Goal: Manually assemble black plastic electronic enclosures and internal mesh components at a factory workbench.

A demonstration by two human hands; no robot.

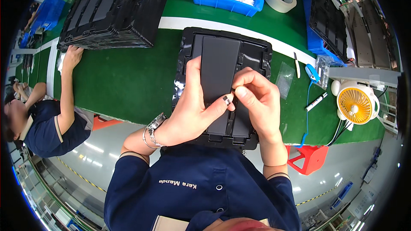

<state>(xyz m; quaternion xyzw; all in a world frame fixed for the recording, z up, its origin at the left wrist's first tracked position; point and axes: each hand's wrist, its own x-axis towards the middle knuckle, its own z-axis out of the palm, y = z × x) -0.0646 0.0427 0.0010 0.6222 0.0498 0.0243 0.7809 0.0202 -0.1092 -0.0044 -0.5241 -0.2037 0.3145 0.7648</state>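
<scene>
Head view: the left hand (188, 108) is clamped on a flat dark panel (220, 66), fingers along its left edge, thumb near its lower end. The panel lies over a black tray (258, 54) on the green table (124, 81). The right hand (264, 105) has thumb and forefinger together at the panel's right edge; any item pinched there cannot be made out. Right of the tray lie a marker (317, 102) and a small fan (354, 106).
</scene>
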